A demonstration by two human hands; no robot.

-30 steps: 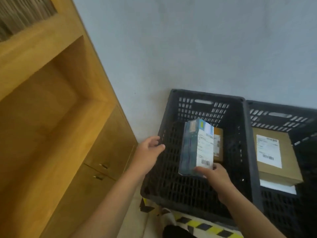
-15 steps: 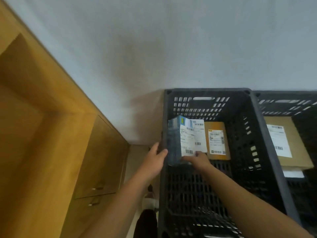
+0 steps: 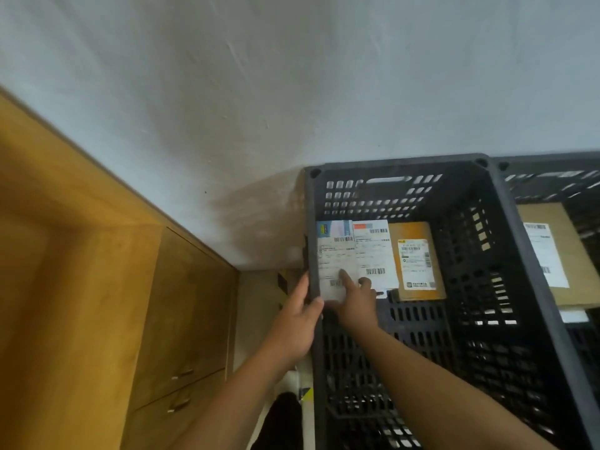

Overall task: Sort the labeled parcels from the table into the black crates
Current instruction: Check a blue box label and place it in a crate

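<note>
two hands at one black crate (image 3: 396, 164), centre-right of frame. l hand (image 3: 297, 323) grips the crate's left wall, thumb hooked over the rim. r hand (image 3: 355, 305) holds the near end of the blue parcel (image 3: 336, 251), thumb on its white label. its other fingers are mostly hidden, so it reads as a pinch, not certain. the parcel lies label-up in the crate's upper-left corner, just beside a brown parcel (image 3: 412, 230) on its right. can't tell if it's fully down on the crate floor.

doing it well, prob: lower it flat w/ label up & readable, let go only once it rests, then draw the r hand back toward the bottom of the frame. the l hand steadies the crate.

edges/room: left wall is tight against the parcel and the far wall is close above it, so no slack there. the lower half of the crate floor shows open. 2nd crate (image 3: 552, 162) sits at right edge w/ a large brown parcel (image 3: 540, 214). wood cabinet (image 3: 181, 303) is at left, w/ a narrow gap to the crate.
</note>
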